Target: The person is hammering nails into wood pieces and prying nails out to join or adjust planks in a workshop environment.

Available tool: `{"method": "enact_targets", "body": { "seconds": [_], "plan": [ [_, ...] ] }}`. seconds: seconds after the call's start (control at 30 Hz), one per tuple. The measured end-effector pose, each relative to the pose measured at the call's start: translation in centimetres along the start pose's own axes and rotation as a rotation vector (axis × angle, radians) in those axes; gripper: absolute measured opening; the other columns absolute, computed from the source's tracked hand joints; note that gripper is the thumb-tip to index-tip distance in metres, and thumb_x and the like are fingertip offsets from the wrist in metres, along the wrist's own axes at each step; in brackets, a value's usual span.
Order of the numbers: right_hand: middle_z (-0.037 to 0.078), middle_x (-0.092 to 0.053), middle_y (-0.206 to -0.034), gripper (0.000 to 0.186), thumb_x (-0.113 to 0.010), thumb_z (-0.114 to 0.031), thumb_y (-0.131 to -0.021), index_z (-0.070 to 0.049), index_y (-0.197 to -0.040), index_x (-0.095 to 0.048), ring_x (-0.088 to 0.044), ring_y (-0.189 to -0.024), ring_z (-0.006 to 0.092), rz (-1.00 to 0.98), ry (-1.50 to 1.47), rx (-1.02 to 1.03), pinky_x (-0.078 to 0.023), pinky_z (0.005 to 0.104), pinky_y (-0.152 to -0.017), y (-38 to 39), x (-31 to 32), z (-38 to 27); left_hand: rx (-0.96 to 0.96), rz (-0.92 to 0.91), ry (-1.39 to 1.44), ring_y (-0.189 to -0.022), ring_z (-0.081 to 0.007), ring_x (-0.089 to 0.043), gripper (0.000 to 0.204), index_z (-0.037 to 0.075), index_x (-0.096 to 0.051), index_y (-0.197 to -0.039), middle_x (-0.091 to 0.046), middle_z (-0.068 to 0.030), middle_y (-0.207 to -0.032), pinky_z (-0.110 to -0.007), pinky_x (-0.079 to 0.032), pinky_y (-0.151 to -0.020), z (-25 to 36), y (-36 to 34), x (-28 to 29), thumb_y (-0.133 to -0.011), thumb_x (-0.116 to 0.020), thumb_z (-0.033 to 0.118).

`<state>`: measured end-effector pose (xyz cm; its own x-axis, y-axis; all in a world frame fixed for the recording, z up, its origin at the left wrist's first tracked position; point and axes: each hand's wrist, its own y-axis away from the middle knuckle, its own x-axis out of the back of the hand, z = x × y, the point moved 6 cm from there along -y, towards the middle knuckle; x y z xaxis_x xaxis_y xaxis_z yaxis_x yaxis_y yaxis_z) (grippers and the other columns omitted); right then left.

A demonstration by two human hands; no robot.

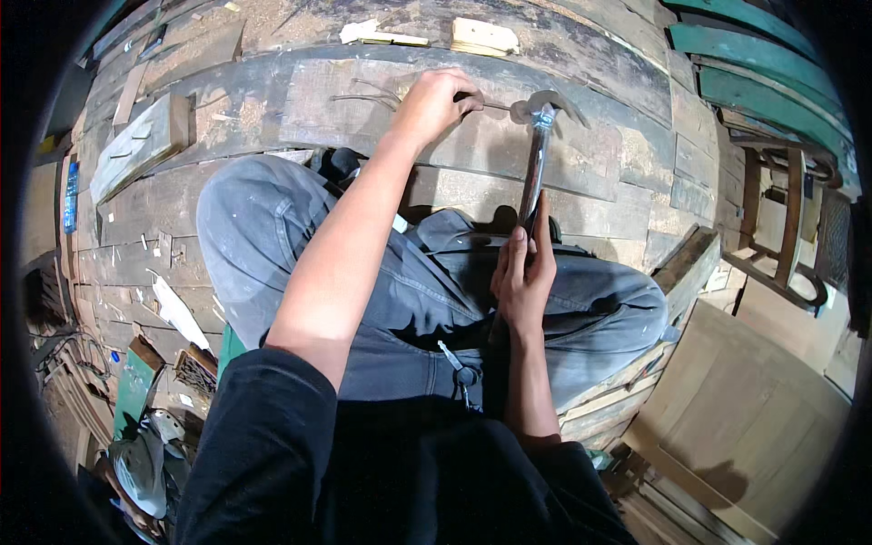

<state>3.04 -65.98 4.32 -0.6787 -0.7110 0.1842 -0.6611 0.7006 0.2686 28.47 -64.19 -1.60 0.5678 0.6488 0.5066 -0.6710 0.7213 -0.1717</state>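
My left hand (438, 107) is closed, fingers pinched on a thin metal rod (495, 107) over the floorboards. The rod sticks out to the right, its end close to the hammer head; whether they touch I cannot tell. Left of this hand, thin curved metal pieces (363, 94) show, possibly part of what it holds. My right hand (527, 277) grips a claw hammer (534, 173) by its handle. The hammer points away from me, its head at the far end over the planks. The handle's lower end is partly hidden by my hand.
A pale wood block (141, 150) with bent metal pieces in it lies at the left. Wood scraps (484, 36) lie beyond my hands. Green slats (754, 50) and a wooden frame (790, 218) stand right, above a wooden panel (745, 400). My crossed legs (263, 218) fill the middle.
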Motion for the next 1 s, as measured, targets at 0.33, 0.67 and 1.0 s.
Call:
{"method": "enact_targets", "body": {
  "seconds": [0.33,0.67,1.0],
  "plan": [
    [0.025,-0.066,-0.102,0.058,-0.045,-0.004,-0.103,-0.010,-0.158,-0.027,-0.052,-0.075,0.0120,-0.005,0.451,0.099,-0.048,0.0282,-0.069,-0.6,-0.3,-1.3,0.000,0.034,0.048,-0.093,-0.0316,-0.066,0.015,0.007,-0.076,-0.092,-0.069,-0.0102,-0.095,-0.041,-0.052,-0.081,-0.1,0.6,0.1,-0.080,-0.077,0.015],
    [0.009,-0.057,-0.079,0.057,-0.043,-0.007,-0.105,-0.010,-0.158,-0.025,-0.043,-0.065,0.0084,-0.012,0.412,0.061,-0.041,0.0226,-0.060,-1.1,-0.1,0.2,-0.118,0.084,-0.031,-0.100,-0.0308,-0.062,0.015,0.006,-0.075,-0.092,-0.067,-0.0098,-0.096,-0.042,-0.051,-0.089,0.3,0.8,0.2,-0.083,-0.076,0.018],
    [-0.007,-0.043,-0.067,0.059,-0.044,-0.015,-0.108,-0.016,-0.161,-0.018,-0.035,-0.051,0.0006,0.010,0.340,0.121,-0.030,0.0181,-0.043,-1.2,-0.3,0.0,-0.113,0.074,-0.040,-0.100,-0.0308,-0.059,0.019,0.003,-0.071,-0.091,-0.066,-0.0093,-0.096,-0.041,-0.049,-0.088,-0.2,1.1,0.0,-0.082,-0.076,0.018]
  ]
}}
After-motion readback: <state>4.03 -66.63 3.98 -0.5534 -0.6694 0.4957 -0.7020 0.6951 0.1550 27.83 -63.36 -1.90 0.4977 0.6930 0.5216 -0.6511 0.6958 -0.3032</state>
